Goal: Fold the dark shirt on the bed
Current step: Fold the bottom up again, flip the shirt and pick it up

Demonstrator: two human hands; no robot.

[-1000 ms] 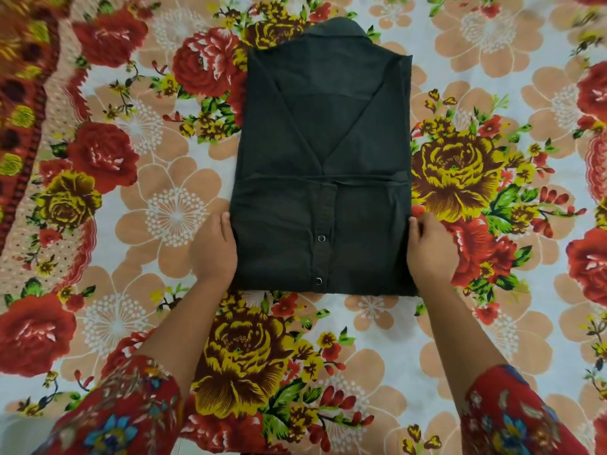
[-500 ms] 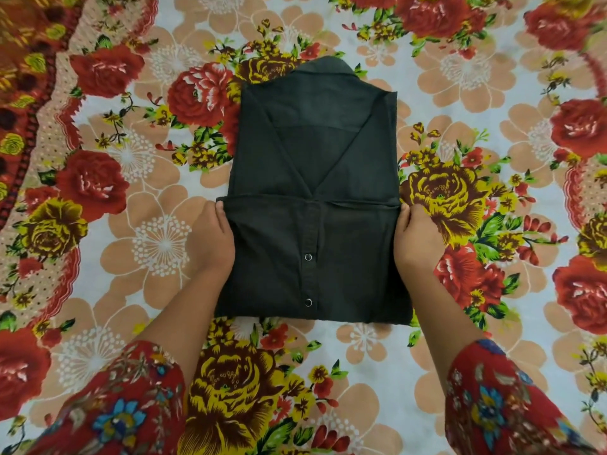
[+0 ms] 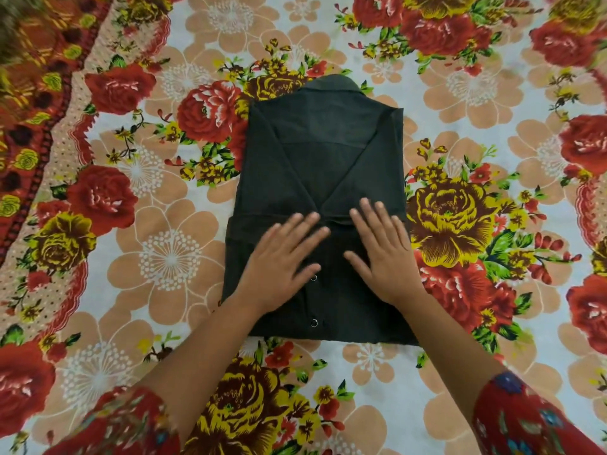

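Note:
The dark shirt (image 3: 323,165) lies flat in the middle of the bed, folded into a rectangle with its collar at the far end and its sleeves crossed inward. Its lower part is folded up over the body, and two snap buttons show near the front edge. My left hand (image 3: 282,262) lies flat on that folded lower part, fingers spread and straight. My right hand (image 3: 382,254) presses flat beside it, fingers straight and pointing toward the collar. Both palms cover the middle of the fold.
The floral bed sheet (image 3: 170,254) with red, yellow and peach flowers spreads all round the shirt. A darker patterned border (image 3: 36,103) runs along the far left. My red floral sleeves show at the bottom corners.
Both hands left the shirt's side edges and moved inward onto the top of the folded lower part, now lying flat. The view has shifted, so the shirt sits lower in frame.

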